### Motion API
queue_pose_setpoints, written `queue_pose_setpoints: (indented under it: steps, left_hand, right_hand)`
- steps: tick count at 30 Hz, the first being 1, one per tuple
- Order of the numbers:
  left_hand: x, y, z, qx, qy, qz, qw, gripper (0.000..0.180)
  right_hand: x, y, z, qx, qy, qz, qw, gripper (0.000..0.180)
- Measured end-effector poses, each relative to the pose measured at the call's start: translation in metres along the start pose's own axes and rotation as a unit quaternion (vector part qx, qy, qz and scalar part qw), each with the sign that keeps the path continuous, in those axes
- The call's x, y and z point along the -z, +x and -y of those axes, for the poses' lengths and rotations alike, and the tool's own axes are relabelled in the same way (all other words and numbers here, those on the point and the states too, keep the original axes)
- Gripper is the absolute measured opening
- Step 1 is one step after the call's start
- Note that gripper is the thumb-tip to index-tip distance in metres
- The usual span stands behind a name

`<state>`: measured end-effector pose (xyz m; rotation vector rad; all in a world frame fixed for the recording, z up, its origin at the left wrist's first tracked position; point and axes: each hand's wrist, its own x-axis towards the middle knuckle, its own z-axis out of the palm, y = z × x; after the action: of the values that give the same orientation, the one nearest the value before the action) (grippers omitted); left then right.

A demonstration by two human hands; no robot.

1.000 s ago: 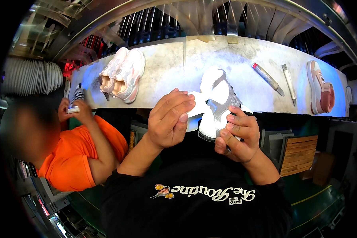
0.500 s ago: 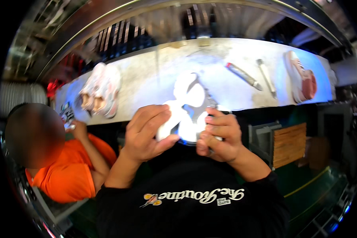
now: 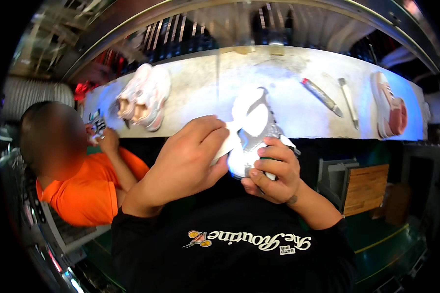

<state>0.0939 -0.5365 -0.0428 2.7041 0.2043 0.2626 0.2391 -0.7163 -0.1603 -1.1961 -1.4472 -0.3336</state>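
Note:
A white and grey sneaker [image 3: 254, 119] is raised at the near edge of the bench, with strong glare washing out much of its surface. My right hand [image 3: 276, 171] is wrapped around the sneaker's near right side, thumb and fingers closed on it. My left hand [image 3: 188, 156] pinches a white cloth-like piece [image 3: 224, 147] against or just beside the sneaker's left side; the glare hides whether they touch. The back of this hand covers most of the white piece.
A pair of pale pink-white sneakers [image 3: 146, 95] stands left on the bench [image 3: 195, 93]. A tube with a red end [image 3: 322, 97], a slim white tool [image 3: 348, 102] and a pink shoe [image 3: 390, 107] lie right. A co-worker in orange [image 3: 83, 190] sits left, handling a black-and-white item.
The view has shifted, so the bench things appear farther right. My left hand has turned, showing more of its back and hiding more of the white piece. The right hand keeps its hold.

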Motion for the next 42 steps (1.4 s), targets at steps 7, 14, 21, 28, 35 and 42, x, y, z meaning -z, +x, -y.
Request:
queue_pose_setpoints:
  steps: [7, 14, 21, 28, 35, 42]
  left_hand:
    - [0.000, -0.003, 0.015, -0.036, -0.011, 0.047, 0.998, 0.030]
    - [-0.009, -0.008, 0.017, -0.035, 0.003, 0.021, 0.999, 0.024]
    - [-0.019, -0.007, 0.015, -0.043, -0.009, -0.050, 0.998, 0.022]
    - [-0.024, -0.007, 0.014, -0.019, -0.022, -0.075, 0.997, 0.019]
    - [-0.029, -0.010, 0.010, 0.025, -0.032, -0.110, 0.993, 0.018]
    - [-0.040, -0.017, 0.005, 0.048, -0.024, -0.165, 0.985, 0.018]
  right_hand:
    - [-0.008, 0.010, -0.006, 0.048, 0.045, 0.025, 0.998, 0.020]
    - [-0.010, 0.006, -0.003, 0.043, 0.034, 0.022, 0.998, 0.019]
    - [-0.009, 0.003, -0.005, 0.036, 0.026, 0.005, 0.999, 0.019]
    - [-0.008, 0.002, -0.005, 0.034, 0.024, 0.000, 0.999, 0.018]
    - [-0.010, 0.003, -0.005, 0.034, 0.022, -0.005, 0.999, 0.018]
    - [-0.009, 0.003, -0.005, 0.034, 0.015, -0.005, 0.999, 0.017]
